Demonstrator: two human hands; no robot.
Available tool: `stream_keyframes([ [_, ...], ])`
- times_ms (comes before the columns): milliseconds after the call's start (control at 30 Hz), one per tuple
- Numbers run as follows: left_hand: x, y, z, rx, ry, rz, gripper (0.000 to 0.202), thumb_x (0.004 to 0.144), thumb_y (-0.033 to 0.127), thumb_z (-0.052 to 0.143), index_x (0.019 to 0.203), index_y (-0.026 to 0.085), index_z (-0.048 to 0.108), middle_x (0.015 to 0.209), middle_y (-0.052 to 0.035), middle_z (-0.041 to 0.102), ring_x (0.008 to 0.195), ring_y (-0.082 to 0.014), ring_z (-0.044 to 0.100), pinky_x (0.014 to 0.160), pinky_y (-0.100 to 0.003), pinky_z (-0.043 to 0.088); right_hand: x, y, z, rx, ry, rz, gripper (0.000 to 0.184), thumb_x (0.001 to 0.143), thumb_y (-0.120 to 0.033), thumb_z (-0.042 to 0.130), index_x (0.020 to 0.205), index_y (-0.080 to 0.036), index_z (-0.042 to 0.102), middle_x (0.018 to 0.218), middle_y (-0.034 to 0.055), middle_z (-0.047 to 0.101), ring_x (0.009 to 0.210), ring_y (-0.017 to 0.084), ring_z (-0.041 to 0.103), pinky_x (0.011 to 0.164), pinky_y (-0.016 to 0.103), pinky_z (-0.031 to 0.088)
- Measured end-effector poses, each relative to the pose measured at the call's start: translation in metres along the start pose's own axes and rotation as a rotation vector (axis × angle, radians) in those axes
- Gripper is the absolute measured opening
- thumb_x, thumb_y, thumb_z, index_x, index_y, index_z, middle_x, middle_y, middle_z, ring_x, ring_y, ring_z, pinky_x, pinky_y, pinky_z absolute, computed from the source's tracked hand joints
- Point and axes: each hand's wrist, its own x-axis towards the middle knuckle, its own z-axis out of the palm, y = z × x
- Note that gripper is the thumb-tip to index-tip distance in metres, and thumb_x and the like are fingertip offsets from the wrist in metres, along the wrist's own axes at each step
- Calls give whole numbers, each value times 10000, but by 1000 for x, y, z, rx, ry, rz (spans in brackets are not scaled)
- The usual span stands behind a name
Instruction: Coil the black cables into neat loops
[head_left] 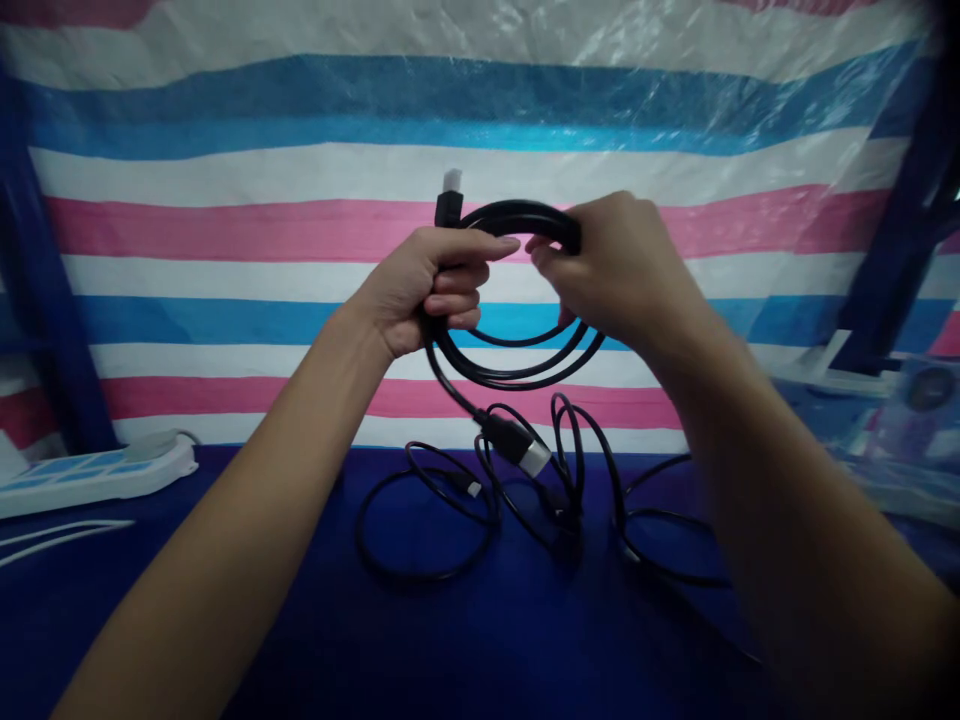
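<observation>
Above the blue table [300,620], before a striped sheet [225,230], you hold a black cable [517,378] raised in a coil. Your left hand [431,290] is clenched round the loops on one side, a plug [448,200] sticking up above it. Your right hand [622,270] pinches the top of the coil between thumb and fingertips. The other plug [521,447] dangles below, over thinner cords [420,575] tangled on the table. Winding looks partly done; another turn would call for a firm left grip while the right brings up the hanging tail.
</observation>
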Motion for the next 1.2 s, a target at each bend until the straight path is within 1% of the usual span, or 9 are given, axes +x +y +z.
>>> stream_keyframes([
  [133,1,2,3,71,42,11,275,800,232,595,582,157,444,365,106,258,252,10,184,282,-145,124,-2,0,3,223,-87,-73,90,742,-124,516,755,-171,591,651,43,546,649,204,572,608,333,433],
  [333,3,12,4,-256,356,291,449,920,413,352,531,188,361,297,91,178,233,-34,185,300,-179,198,2,8,-2,898,-26,129,428,782,-373,595,1170,-279,440,1046,44,594,895,204,608,660,303,503],
  [433,0,17,11,-291,346,296,457,908,468,358,545,192,366,300,90,183,238,-36,199,310,-176,227,1,4,-5,1015,-40,152,460,856,-501,454,1274,-333,360,1234,50,522,876,191,619,616,294,517],
  [533,-2,19,22,-254,255,214,493,885,554,331,555,192,388,313,87,180,246,-37,210,315,-178,242,-3,-4,-7,994,129,51,437,928,-462,296,1348,-340,303,1278,42,501,727,146,628,517,261,500],
  [667,-3,20,27,-246,228,123,526,854,619,318,566,186,394,328,92,177,249,-29,214,313,-171,235,-7,-9,-10,867,261,-150,316,921,-307,377,1204,-291,516,1301,-45,486,701,120,619,442,224,480],
  [800,0,17,23,-325,313,173,439,863,527,425,586,192,369,333,99,228,252,-21,234,307,-162,222,-11,-16,-8,731,301,-41,339,904,-289,401,1217,-362,509,1279,-73,508,649,109,616,458,229,479],
  [1000,2,14,18,-371,398,220,379,883,458,445,619,196,370,351,98,298,279,-21,282,320,-149,232,-15,-30,-3,602,289,-46,292,922,-425,358,1066,-264,555,1132,15,572,676,141,611,487,245,471],
  [1133,2,15,13,-354,396,218,347,874,447,465,638,204,390,353,96,339,286,-31,311,325,-159,240,-17,-37,-5,541,260,11,445,901,-439,395,1331,-333,351,1254,5,508,798,162,616,561,247,504],
  [1200,3,14,9,-370,389,204,337,877,441,460,647,205,396,355,97,353,287,-32,315,331,-163,246,-16,-38,-6,543,227,17,451,895,-458,392,1323,-319,367,1221,22,531,776,176,617,559,270,510],
])
